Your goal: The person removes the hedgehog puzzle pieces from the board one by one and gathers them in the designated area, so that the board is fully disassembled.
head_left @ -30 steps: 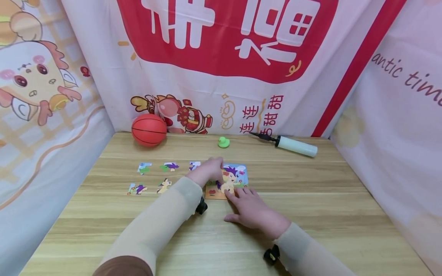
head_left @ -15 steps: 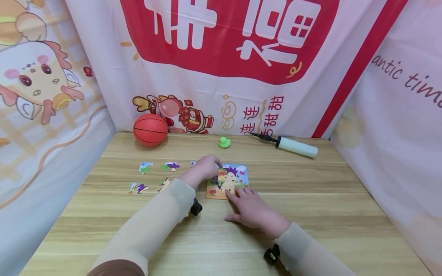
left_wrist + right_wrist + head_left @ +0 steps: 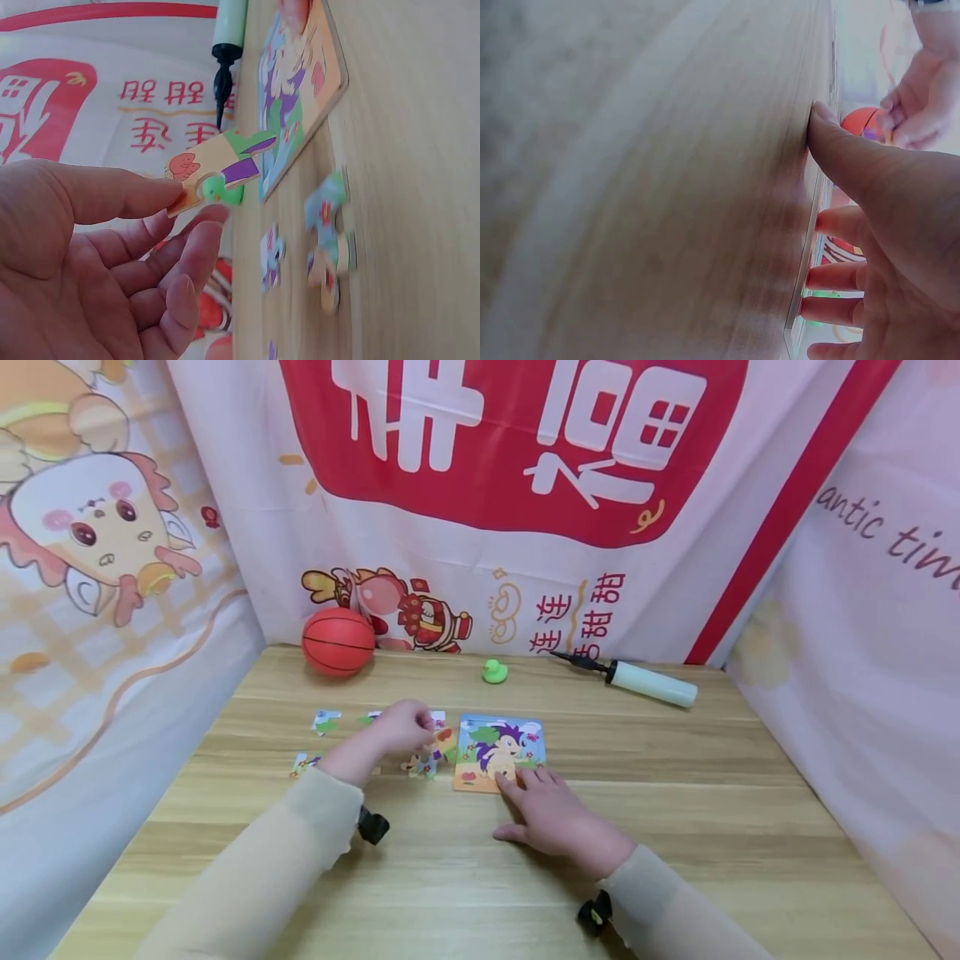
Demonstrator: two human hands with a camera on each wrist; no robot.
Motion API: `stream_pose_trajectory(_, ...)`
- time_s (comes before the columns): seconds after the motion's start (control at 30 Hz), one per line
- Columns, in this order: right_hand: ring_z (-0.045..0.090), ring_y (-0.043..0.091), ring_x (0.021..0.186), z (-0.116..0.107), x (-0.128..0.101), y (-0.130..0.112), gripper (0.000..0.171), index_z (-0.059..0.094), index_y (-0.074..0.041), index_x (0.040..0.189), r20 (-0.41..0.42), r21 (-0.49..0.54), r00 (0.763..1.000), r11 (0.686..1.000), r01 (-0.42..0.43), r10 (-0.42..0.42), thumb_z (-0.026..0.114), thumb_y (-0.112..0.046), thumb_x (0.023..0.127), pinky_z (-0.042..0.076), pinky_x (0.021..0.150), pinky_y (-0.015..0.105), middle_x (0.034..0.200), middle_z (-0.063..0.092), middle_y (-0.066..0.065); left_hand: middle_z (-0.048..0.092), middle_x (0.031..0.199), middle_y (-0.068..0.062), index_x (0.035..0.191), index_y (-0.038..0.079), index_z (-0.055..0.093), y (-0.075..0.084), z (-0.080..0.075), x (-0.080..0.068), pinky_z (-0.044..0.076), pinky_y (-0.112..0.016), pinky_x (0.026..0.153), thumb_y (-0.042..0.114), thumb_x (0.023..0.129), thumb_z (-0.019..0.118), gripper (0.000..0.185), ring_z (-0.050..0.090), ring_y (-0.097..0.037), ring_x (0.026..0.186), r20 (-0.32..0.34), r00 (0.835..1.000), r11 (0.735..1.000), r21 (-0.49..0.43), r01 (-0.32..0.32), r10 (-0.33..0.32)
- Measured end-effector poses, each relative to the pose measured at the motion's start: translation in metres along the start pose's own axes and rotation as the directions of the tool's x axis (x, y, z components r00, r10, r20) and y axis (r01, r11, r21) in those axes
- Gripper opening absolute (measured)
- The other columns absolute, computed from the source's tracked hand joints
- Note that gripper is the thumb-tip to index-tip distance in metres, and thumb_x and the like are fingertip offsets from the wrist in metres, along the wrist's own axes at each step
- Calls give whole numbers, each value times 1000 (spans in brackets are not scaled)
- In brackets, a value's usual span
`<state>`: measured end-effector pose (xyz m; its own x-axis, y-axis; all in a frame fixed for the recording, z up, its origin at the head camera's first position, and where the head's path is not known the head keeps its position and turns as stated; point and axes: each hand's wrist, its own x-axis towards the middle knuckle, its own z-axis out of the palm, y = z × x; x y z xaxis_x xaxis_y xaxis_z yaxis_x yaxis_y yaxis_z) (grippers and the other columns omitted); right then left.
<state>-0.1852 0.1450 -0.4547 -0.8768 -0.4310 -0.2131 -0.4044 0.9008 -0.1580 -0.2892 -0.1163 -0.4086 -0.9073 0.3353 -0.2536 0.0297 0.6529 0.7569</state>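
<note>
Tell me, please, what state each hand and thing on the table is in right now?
left hand: pinching a puzzle piece, raised off the table.
right hand: flat, fingers resting on the puzzle board's near edge.
puzzle board: flat on the table, partly filled.
loose pieces: scattered left of the board.
basketball: resting by the backdrop.
pump: lying on its side.

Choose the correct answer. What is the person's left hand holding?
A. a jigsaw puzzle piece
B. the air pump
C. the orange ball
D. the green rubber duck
A: the left hand pinches a puzzle piece between thumb and fingers, just left of the puzzle board; the duck, ball and pump lie untouched at the back of the table.
</note>
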Motion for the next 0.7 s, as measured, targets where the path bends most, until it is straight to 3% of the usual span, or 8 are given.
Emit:
stream_pose_trajectory(0.13,30,37,140,1,0,1,85,33,-23,155,-9,2,1000,1000,-4,4,54,-69,87,21,111,59,153,35,16,61,89,-11,100,2,61,-16,-19,-19,49,-33,65,4,90,63,10,57,-24,79,-44,999,1000,4,-21,21)
stream_pose_trajectory(0.3,31,38,140,2,0,0,85,33,-23,155,-7,0,1000,1000,-6,6,54,-70,87,22,111,59,153,35,17,62,82,-13,128,7,62,-41,-38,-44,45,-31,56,-2,85,59,44,55,-23,67,-49,999,1000,-12,1,-1)
stream_pose_trajectory(0.37,30,39,140,2,0,-1,85,33,-23,155,-2,0,1000,1000,-11,11,54,-70,87,22,111,59,153,35,17,61,79,-13,133,5,61,-51,-42,-53,45,-32,56,-6,84,57,51,54,-22,65,-33,999,1000,-9,-10,9)
stream_pose_trajectory(0.57,30,40,140,1,0,-3,86,32,-23,155,0,-5,1000,1000,-11,11,53,-70,87,21,111,59,153,34,17,60,78,-14,128,-2,61,-74,-52,-83,52,-38,63,-9,81,52,49,61,-25,70,-57,998,999,-52,2,-4)
stream_pose_trajectory(0.7,29,41,140,3,1,-2,87,31,-23,156,-12,-3,1000,1000,-8,8,53,-71,87,22,111,59,153,33,17,62,78,-14,120,-6,56,-83,-58,-104,56,-43,66,-6,87,54,32,67,-29,71,-103,995,991,-135,3,-17)
